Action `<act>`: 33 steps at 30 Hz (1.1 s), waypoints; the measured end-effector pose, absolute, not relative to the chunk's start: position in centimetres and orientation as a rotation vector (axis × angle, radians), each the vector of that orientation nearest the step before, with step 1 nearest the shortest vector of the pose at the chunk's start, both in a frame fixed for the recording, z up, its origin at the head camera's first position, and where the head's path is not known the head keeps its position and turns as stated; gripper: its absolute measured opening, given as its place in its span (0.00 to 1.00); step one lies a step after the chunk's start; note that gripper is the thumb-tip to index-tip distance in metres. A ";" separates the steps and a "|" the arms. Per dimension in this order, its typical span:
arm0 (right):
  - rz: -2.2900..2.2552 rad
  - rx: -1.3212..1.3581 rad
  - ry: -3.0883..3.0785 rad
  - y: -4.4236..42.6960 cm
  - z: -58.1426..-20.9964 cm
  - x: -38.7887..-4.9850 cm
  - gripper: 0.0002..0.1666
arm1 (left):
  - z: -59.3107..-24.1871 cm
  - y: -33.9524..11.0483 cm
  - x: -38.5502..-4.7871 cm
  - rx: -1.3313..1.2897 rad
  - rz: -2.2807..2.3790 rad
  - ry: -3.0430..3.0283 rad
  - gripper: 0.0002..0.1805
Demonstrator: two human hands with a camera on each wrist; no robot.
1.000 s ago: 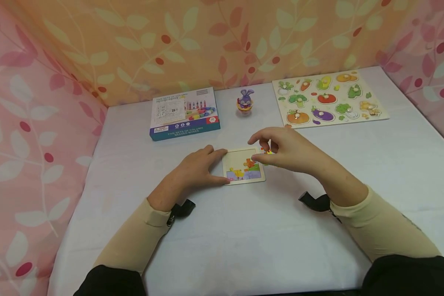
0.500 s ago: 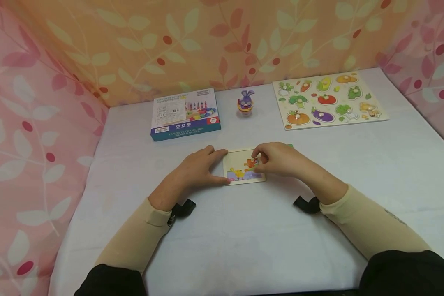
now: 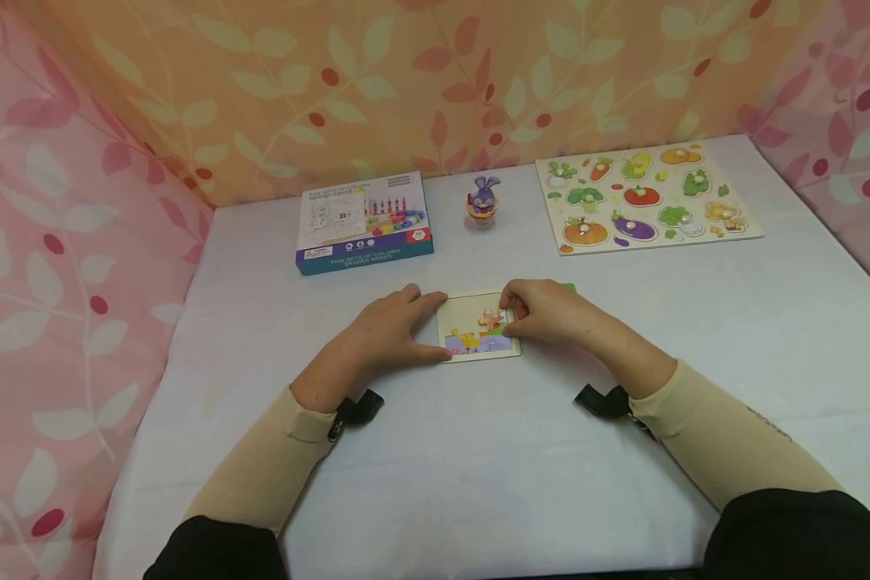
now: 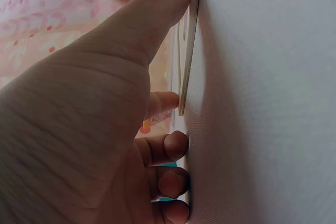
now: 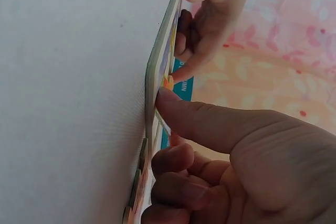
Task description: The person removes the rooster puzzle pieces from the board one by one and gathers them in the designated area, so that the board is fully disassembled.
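Note:
A small wooden puzzle tray point(image 3: 471, 295) lies flat on the white table, with yellow, green and purple pieces along its near side. The left hand point(image 3: 387, 334) spans its left edge, thumb pressing the near corner and forefinger the far one; the left wrist view shows the thumb point(image 4: 163, 3) on the rim. Over the tray's right side, the right hand point(image 3: 558, 312) pinches a puzzle piece point(image 3: 490, 319) with orange on it, tilted in the frame. In the right wrist view its thumb point(image 5: 197, 119) partly covers that piece. The fingertips hide part of the right rim.
Behind the tray stand a bead-set box point(image 3: 365, 223) at left, a purple rabbit figure point(image 3: 482, 201) in the middle and a vegetable puzzle board point(image 3: 609, 193) at right. A green piece point(image 3: 569, 287) shows behind the right hand; other loose pieces point(image 5: 137, 187) lie beside the tray.
The right hand has come down and left from above the tray's right edge onto its right side. The orange piece now looks tilted. The left hand has stayed in place.

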State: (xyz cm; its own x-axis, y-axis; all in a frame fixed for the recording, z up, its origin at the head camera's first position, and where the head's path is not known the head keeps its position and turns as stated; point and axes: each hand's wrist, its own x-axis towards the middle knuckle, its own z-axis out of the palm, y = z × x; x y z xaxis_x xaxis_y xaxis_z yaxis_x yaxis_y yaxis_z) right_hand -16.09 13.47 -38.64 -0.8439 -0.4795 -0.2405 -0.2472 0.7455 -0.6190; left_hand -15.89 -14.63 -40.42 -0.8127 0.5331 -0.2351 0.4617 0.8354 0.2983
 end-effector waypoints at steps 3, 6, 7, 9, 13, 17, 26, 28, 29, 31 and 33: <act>-0.838 -0.561 2.575 13.4 -38.7 -16.1 0.19 | -40.4 -14.6 -15.9 0.751 0.325 2.707 0.54; -0.819 -0.563 2.606 13.2 -38.5 -16.0 0.17 | -40.4 -14.7 -15.9 0.746 0.330 2.708 0.54; -0.810 -0.565 2.618 13.1 -38.5 -16.0 0.17 | -40.4 -14.7 -15.9 0.745 0.333 2.708 0.54; -0.793 -0.569 2.638 13.0 -38.3 -15.8 0.16 | -40.4 -14.7 -15.8 0.742 0.336 2.710 0.53; -0.761 -0.591 2.659 12.8 -38.0 -15.7 0.17 | -40.4 -14.7 -15.8 0.740 0.343 2.711 0.54; -0.732 -0.608 2.663 12.8 -37.9 -15.6 0.19 | -40.5 -14.7 -15.8 0.751 0.334 2.717 0.54; -0.700 -0.638 2.679 12.7 -37.9 -15.6 0.18 | -40.5 -14.8 -15.9 0.760 0.332 2.713 0.54; -0.722 -0.648 2.677 12.8 -37.7 -15.6 0.18 | -40.5 -14.8 -15.9 0.762 0.329 2.713 0.54; -0.740 -0.654 2.675 12.8 -37.6 -15.5 0.18 | -40.5 -14.8 -16.0 0.762 0.327 2.713 0.54; -0.784 -0.672 2.667 12.9 -37.3 -15.5 0.18 | -40.5 -14.8 -16.0 0.763 0.323 2.713 0.54; -0.833 -0.691 2.662 13.1 -36.8 -15.4 0.17 | -40.5 -14.7 -16.1 0.765 0.318 2.711 0.55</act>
